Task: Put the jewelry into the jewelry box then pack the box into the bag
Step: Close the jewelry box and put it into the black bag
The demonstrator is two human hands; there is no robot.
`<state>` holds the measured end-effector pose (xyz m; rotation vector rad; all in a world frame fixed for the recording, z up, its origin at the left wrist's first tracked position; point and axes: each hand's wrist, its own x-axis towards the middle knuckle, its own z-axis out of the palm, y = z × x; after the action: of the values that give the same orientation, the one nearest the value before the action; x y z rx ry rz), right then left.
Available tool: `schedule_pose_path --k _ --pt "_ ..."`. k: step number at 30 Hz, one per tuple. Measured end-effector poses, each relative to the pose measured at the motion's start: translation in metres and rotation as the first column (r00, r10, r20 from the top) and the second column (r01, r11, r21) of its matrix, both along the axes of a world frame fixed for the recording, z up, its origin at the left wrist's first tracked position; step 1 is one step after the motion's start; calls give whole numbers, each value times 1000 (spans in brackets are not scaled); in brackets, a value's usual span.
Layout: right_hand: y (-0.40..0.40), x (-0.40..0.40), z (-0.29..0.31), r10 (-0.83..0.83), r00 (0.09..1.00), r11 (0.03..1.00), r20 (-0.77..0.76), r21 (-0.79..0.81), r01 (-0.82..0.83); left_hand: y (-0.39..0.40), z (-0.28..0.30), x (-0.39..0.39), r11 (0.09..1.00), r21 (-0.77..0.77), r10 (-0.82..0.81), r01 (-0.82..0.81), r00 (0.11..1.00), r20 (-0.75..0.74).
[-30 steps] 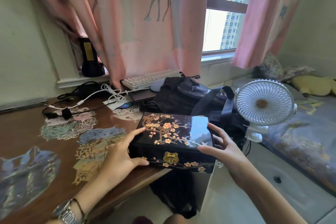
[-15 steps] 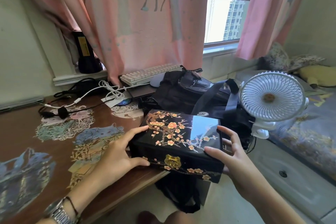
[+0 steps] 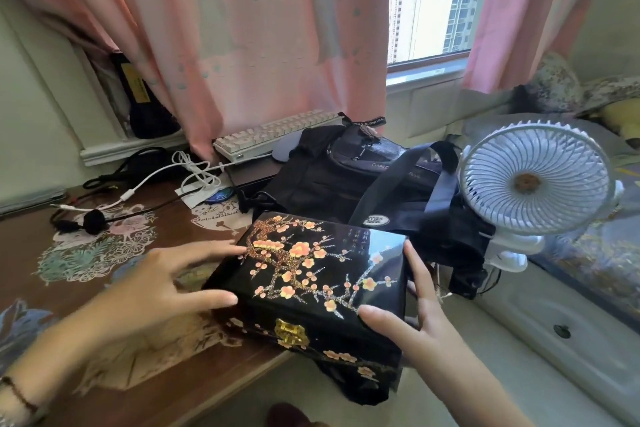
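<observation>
A black lacquered jewelry box (image 3: 311, 274) with pink plum blossoms and a gold clasp has its lid closed. It hangs over the desk's front right corner. My left hand (image 3: 156, 284) presses its left side, thumb at the front edge. My right hand (image 3: 415, 315) grips its right side, thumb on the lid's front corner. Both hands hold the box between them. A dark navy bag (image 3: 346, 180) with a blue strap sits just behind the box. No jewelry is visible.
The brown desk (image 3: 166, 388) carries paper-cut decorations, white and black cables (image 3: 194, 173) and a cream keyboard (image 3: 273, 135) at the back. A white clip fan (image 3: 533, 180) stands right of the bag. A bed lies at the far right, pink curtains behind.
The box has shifted slightly right and toward me, further past the desk corner, with both hands staying on its sides. The camera has moved closer and tilted down.
</observation>
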<state>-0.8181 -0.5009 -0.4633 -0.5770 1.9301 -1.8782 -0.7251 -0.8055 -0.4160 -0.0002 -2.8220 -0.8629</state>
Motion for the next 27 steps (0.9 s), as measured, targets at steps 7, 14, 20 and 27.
schedule_pose_path --k 7,14,20,27 --pt "-3 -3 -9 -65 996 997 -66 38 67 15 63 -69 997 -79 -29 11 971 -236" --pt "-1 -2 -2 -46 999 997 -9 63 47 68 64 -163 927 -169 -335 335 942 31" --pt "-5 6 1 -108 994 991 10 86 107 106 46 -204 781 -269 -530 563 826 191" --pt "-11 23 2 -162 987 983 9 90 161 116 21 -218 697 -453 -503 557 829 245"
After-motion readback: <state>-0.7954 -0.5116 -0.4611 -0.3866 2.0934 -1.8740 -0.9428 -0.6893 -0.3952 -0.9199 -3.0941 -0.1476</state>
